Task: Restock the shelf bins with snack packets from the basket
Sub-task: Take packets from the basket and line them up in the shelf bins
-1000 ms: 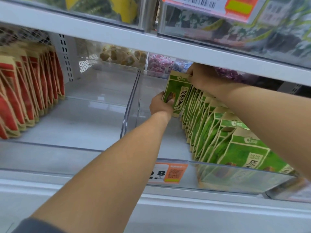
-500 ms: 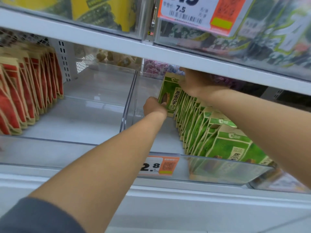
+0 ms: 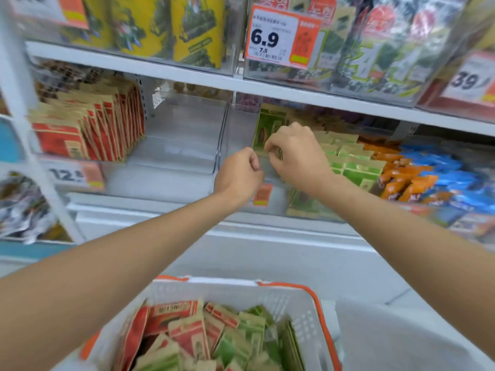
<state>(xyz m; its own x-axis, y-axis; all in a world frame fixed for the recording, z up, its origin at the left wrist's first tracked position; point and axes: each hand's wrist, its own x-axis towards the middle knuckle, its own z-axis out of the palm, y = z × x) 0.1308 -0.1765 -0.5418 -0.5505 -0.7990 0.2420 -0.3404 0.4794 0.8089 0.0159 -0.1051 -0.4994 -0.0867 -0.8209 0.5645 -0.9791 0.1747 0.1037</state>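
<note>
Both hands have drawn back from the green packets [image 3: 356,171]. The left hand [image 3: 238,175] is clenched and empty. The right hand [image 3: 297,153] is curled just before them, its grip unclear.

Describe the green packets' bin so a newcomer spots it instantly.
On the middle shelf, under the 6.9 price tag, find the clear bin. It alone holds a row of green packets; red packets stand far left, orange packets immediately right.

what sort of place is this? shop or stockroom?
Most likely a shop's snack aisle: a hanging price tag reading 6.9, clear bins holding rows of red packets and green packets, and a basket of the same packets below.
</note>
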